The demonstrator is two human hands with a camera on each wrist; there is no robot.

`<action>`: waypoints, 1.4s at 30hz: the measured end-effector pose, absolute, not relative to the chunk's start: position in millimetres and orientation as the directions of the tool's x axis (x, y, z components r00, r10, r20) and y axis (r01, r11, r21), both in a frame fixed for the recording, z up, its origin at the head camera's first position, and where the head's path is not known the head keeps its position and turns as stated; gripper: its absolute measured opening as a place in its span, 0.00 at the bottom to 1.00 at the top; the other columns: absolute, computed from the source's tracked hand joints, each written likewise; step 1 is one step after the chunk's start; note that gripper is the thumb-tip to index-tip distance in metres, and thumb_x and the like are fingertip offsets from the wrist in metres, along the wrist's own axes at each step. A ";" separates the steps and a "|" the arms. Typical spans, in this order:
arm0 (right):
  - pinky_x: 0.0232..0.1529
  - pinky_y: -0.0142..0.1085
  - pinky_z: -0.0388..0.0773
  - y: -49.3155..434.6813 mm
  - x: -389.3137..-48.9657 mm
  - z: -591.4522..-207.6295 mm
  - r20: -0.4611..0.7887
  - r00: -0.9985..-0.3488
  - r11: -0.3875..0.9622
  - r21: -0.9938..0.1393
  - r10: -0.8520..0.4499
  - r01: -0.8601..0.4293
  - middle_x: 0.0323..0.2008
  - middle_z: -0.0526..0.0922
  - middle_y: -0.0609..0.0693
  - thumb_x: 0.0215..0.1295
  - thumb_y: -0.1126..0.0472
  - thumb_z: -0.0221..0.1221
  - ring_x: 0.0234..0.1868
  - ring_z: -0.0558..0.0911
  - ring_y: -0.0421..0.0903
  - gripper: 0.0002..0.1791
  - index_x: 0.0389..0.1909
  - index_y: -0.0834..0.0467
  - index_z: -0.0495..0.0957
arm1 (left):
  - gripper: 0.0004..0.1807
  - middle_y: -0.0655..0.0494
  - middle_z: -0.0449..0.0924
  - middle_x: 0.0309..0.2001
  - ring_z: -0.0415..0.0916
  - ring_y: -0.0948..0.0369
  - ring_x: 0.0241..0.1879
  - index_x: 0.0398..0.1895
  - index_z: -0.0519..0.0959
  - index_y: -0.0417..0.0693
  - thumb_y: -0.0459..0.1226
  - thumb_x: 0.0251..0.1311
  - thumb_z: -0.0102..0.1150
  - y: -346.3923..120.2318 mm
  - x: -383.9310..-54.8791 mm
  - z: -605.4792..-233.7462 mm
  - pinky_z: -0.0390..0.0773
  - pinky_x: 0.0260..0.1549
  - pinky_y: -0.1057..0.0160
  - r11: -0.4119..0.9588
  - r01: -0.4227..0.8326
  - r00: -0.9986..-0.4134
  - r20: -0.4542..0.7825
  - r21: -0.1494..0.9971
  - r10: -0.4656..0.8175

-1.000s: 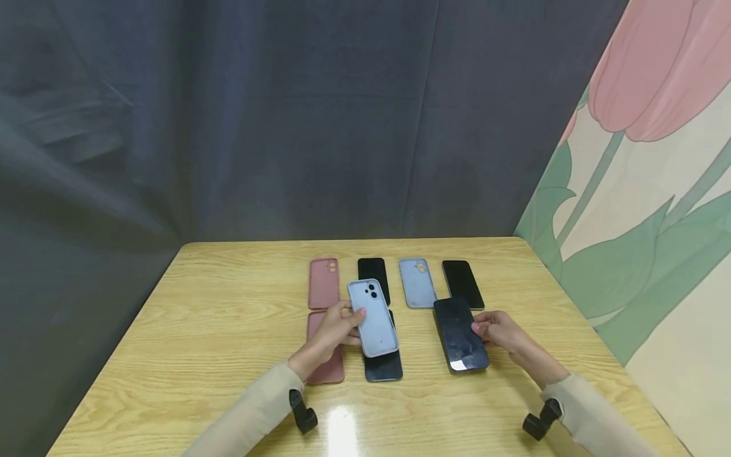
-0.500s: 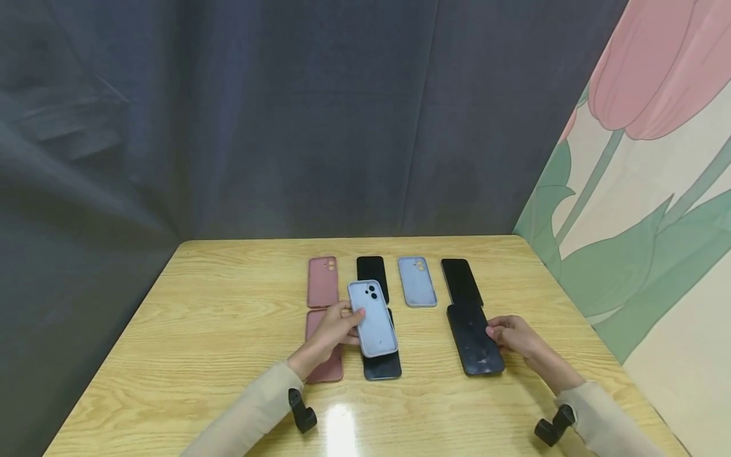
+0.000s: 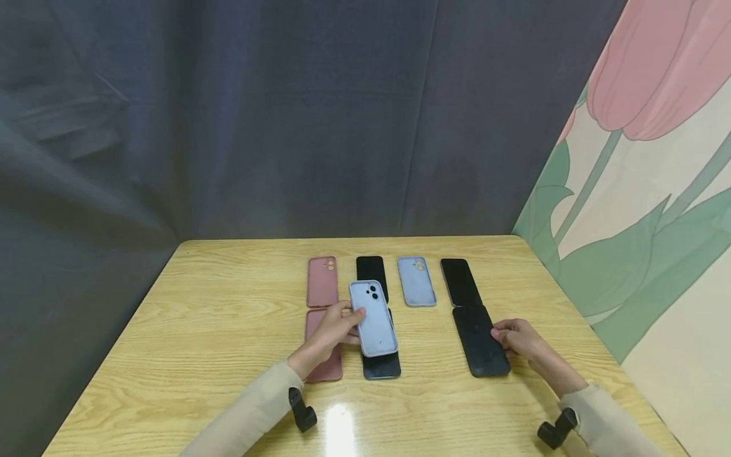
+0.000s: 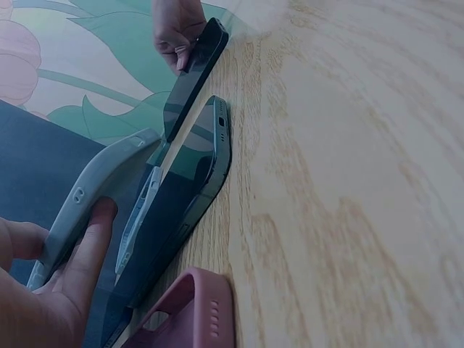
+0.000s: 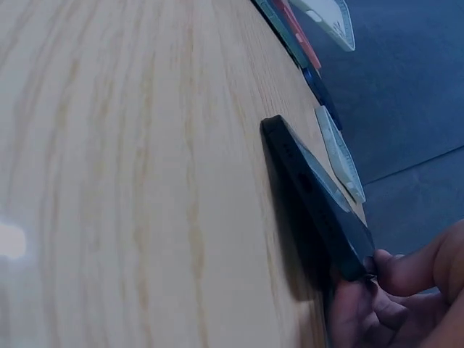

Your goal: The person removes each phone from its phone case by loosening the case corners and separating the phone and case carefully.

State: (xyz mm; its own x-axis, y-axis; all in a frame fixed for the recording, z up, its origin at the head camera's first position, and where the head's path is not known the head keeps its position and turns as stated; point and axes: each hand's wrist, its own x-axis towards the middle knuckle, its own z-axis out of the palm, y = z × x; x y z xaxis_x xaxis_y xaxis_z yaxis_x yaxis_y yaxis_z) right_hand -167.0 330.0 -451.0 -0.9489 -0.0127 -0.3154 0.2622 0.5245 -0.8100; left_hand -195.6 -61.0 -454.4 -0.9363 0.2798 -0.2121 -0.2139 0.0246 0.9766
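My left hand [image 3: 337,327] grips a light blue phone case [image 3: 374,324] by its left edge, thumb on the inner face, camera holes at the top. In the left wrist view the case [image 4: 94,177] is held raised above a black phone [image 4: 196,170] on the table. That phone [image 3: 381,368] is mostly covered by the case in the head view. My right hand [image 3: 516,339] pinches the right edge of another black phone [image 3: 481,343], thumb on top. In the right wrist view this phone [image 5: 319,203] is tilted, with shadow beneath its near edge.
Two pink cases, a far one [image 3: 323,282] and a near one [image 3: 328,362], lie on the wooden table [image 3: 228,304] to the left. Behind are a black phone [image 3: 371,270], a blue case [image 3: 417,282] and another black phone [image 3: 461,282]. A dark curtain [image 3: 297,127] hangs at the back.
My right hand has moved the black phone rightward and lower, so it now lines up below the far-right phone. The left hand and its blue case stay nearly still.
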 end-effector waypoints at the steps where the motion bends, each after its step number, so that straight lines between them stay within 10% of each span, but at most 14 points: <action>1: 0.35 0.40 0.82 330.6 -166.7 -451.0 -0.314 -0.949 0.525 -0.810 -0.013 0.261 0.33 0.81 0.52 0.73 0.68 0.49 0.33 0.80 0.44 0.23 0.56 0.85 0.63 | 0.23 0.42 0.84 0.39 0.82 0.56 0.31 0.62 0.67 0.28 0.39 0.74 0.52 -61.0 -195.7 -454.3 0.85 0.35 0.56 0.026 -0.214 -0.936 -0.212 0.977 0.280; 42: 0.27 0.40 0.82 337.7 -161.5 -445.1 -0.214 -0.977 0.671 -0.728 -0.026 0.141 0.25 0.80 0.53 0.66 0.68 0.59 0.25 0.80 0.48 0.08 0.38 0.73 0.77 | 0.23 0.42 0.84 0.40 0.83 0.55 0.32 0.62 0.67 0.29 0.39 0.74 0.52 -60.9 -193.6 -453.7 0.85 0.36 0.56 0.029 -0.230 -0.928 -0.228 0.973 0.294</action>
State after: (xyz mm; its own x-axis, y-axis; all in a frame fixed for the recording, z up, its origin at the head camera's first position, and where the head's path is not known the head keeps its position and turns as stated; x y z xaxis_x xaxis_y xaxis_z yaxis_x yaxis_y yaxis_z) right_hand -161.5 337.7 -445.1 -0.9766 -0.0262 -0.2136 0.1413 0.6706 -0.7283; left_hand -193.6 -60.9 -453.7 -0.9281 0.2943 -0.2281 -0.2300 0.0285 0.9728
